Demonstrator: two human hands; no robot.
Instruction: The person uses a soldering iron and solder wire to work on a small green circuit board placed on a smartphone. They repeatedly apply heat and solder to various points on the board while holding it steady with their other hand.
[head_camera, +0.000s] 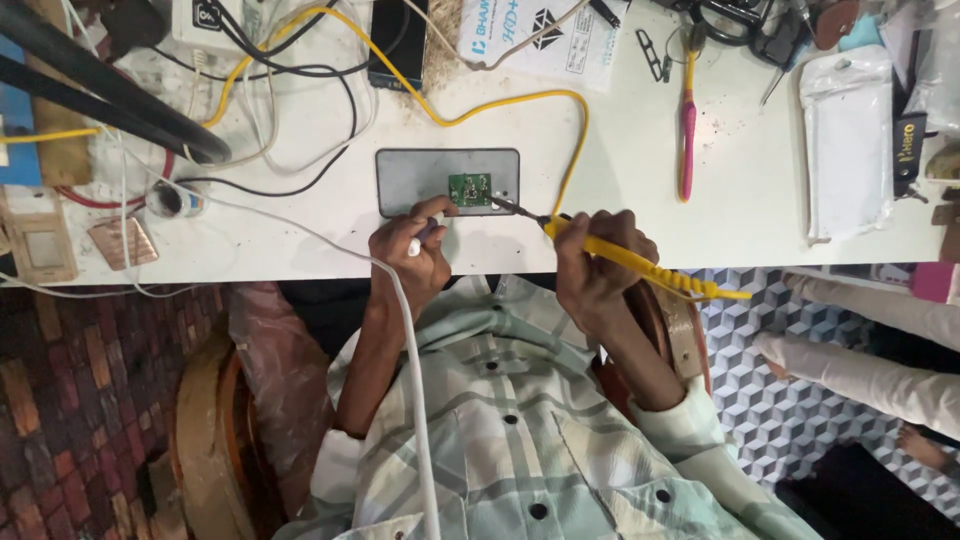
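Soldering iron (640, 262) tip — green board (469, 189)

**Bench check: soldering at grey plate**

Right hand (592, 262) grips yellow soldering iron (640, 266); tip on small green circuit board (469, 189), which lies on grey plate (446, 180) on white tabletop (740, 190). Yellow cable (500, 105) loops from iron across tabletop. Left hand (410, 250) at plate's near edge, fingers closed on a thin white item w/ white cable (412, 340) trailing over shirt. Pink-handled brush (687, 130) lies to the right, apart. Black cables (300, 80) at rear left.
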